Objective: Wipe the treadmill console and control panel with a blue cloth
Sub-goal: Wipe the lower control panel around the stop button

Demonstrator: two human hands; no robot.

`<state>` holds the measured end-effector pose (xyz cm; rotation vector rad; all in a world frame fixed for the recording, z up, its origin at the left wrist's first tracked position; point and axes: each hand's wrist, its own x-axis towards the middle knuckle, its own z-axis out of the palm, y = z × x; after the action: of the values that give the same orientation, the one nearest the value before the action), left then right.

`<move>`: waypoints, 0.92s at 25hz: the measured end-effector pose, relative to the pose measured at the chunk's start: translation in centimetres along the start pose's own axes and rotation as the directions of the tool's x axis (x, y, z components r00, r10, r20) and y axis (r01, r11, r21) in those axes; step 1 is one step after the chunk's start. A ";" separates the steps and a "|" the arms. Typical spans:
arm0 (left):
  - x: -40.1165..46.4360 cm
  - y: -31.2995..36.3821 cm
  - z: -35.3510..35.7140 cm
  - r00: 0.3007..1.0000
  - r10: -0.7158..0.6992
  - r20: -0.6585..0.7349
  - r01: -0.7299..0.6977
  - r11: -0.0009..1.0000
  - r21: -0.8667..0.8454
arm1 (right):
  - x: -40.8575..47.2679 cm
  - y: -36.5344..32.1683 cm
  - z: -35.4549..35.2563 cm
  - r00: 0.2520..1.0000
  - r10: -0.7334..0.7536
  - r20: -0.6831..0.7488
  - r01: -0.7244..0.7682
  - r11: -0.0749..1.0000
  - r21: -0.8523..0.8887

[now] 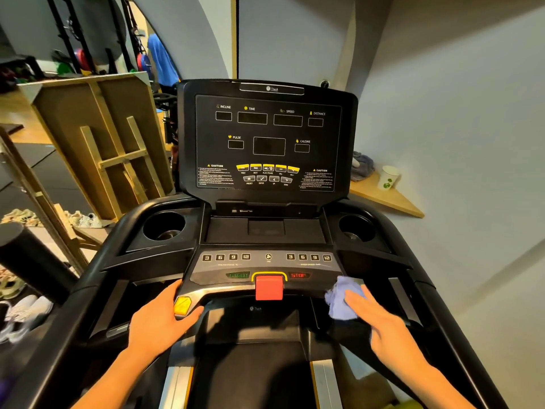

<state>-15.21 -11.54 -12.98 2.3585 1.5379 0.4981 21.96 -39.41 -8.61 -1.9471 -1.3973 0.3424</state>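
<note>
The black treadmill console (267, 134) stands upright ahead, its displays dark. Below it lies the control panel (267, 262) with number keys, START and STOP labels and a red safety key (269, 287). My right hand (374, 317) presses a crumpled blue cloth (340, 298) flat against the right end of the panel's front bar, just below the STOP label. My left hand (160, 315) grips the left end of that bar, with the thumb next to a yellow tag (182, 305).
Cup holders sit at the left (163, 225) and right (355, 227) of the tray. A wooden shelf (386, 196) on the right wall carries a paper cup (389, 177) and a grey cloth. Wooden boards (97, 137) lean at the left, with shoes on the floor.
</note>
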 end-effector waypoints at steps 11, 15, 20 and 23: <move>-0.1 0.4 -0.3 1.000 -0.004 0.005 0.004 1.000 -0.007 | 15.6 -12.0 7.4 0.999 -0.019 0.030 0.019 1.000 0.007; -0.1 0.3 -0.3 1.000 -0.020 0.012 0.020 1.000 -0.016 | 16.7 -12.7 11.5 0.958 -0.086 0.274 0.104 0.993 -0.049; -0.1 0.2 -0.3 1.000 -0.001 0.006 0.001 1.000 -0.015 | 14.6 -11.2 12.2 0.928 -0.194 0.318 0.216 0.976 -0.033; -0.1 0.1 -0.2 1.000 0.002 0.001 -0.002 1.000 -0.026 | 13.3 -10.6 12.1 0.909 -0.225 0.352 0.249 0.968 -0.024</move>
<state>-15.26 -11.60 -12.80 2.3408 1.5197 0.5147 12.42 -20.94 -7.72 -1.8013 -1.8760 0.5487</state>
